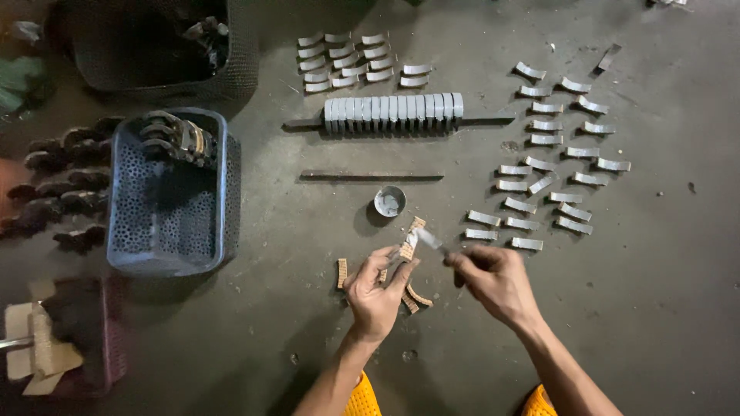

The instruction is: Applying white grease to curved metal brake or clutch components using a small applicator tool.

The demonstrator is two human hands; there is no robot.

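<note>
My left hand (378, 289) holds a small curved tan pad (411, 235) up between its fingers. My right hand (493, 281) grips a thin brush-like stick (428, 240) whose tip touches that pad. Several more tan pads (416, 298) lie on the floor under and beside my left hand, one (341, 273) standing to its left. A small round tin (389, 201) sits just beyond the pad.
Many curved grey metal pieces (547, 166) lie spread at the right and far centre (347, 60). A row of them is stacked on a metal bar (393, 111); another bar (371, 176) lies nearer. A blue perforated basket (166, 200) stands at the left, dark parts beside it.
</note>
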